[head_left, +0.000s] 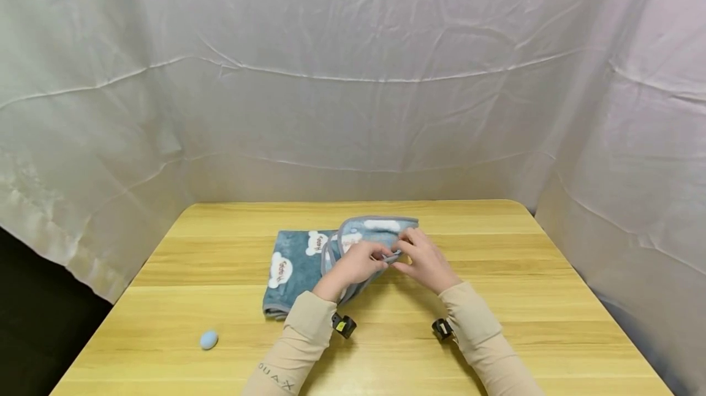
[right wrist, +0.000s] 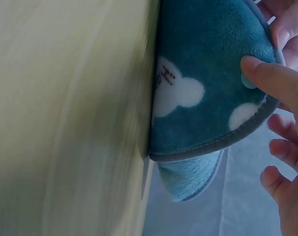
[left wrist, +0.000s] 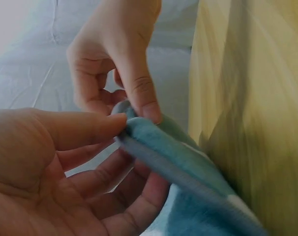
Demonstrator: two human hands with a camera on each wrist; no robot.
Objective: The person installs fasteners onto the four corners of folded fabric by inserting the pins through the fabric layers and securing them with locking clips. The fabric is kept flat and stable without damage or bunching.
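A teal fleece blanket [head_left: 300,255] with white cloud patches and grey binding lies folded on the table, its right part lifted and bent over. My left hand [head_left: 361,263] pinches the bound edge between thumb and fingers. Opposite it, my right hand [head_left: 423,261] pinches the same edge, the fingertips of both hands close together. In the right wrist view, a small light-blue round button [right wrist: 248,81] shows partly under the right thumb, against the fleece [right wrist: 213,44]. The left wrist view shows the grey binding [left wrist: 173,169] running down from the left fingers.
A light-blue egg-shaped object [head_left: 209,339] lies on the wooden table [head_left: 496,249], front left of the blanket. Black wrist cameras [head_left: 344,325] sit beneath both wrists. Pale grey curtains [head_left: 358,126] surround the table at the back and sides.
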